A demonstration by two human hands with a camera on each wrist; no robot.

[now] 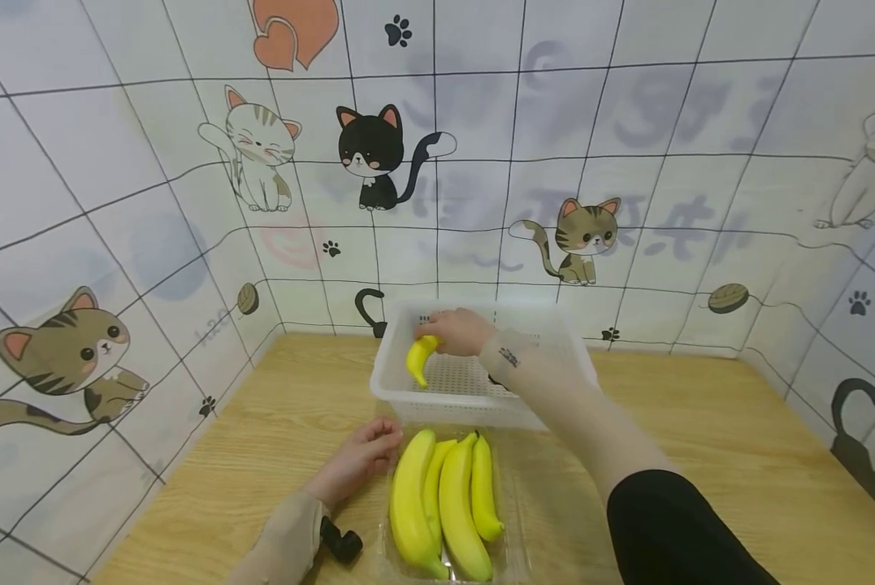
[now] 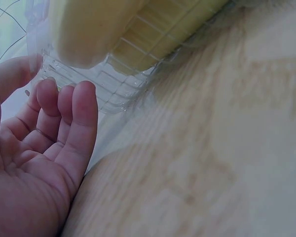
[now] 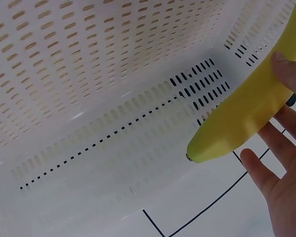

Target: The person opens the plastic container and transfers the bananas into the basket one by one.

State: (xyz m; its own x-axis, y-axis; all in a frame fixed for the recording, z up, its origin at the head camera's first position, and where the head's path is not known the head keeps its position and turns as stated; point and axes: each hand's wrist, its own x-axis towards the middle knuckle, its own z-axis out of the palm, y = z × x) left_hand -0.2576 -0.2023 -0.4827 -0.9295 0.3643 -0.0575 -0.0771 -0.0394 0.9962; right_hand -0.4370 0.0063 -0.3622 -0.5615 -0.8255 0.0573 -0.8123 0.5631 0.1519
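Note:
My right hand (image 1: 462, 331) holds a yellow banana (image 1: 421, 359) inside a white perforated plastic basket (image 1: 389, 382). The right wrist view shows the thumb on one side of that banana and the fingers on the other, its dark tip pointing down into the basket. In front of the basket, several bananas (image 1: 461, 504) lie side by side in a clear plastic container (image 1: 510, 520). At the container's far left corner, my left hand (image 1: 364, 455) pinches the rim between thumb and fingers. The left wrist view has the container's ribbed wall (image 2: 113, 89) close by these fingertips.
Both the basket and the container stand on a wood-grain table (image 1: 262, 422). Tiled wall covering (image 1: 481, 179) with cartoon cats rises behind and at both sides. A black strap piece (image 1: 342, 543) sticks out at my left wrist.

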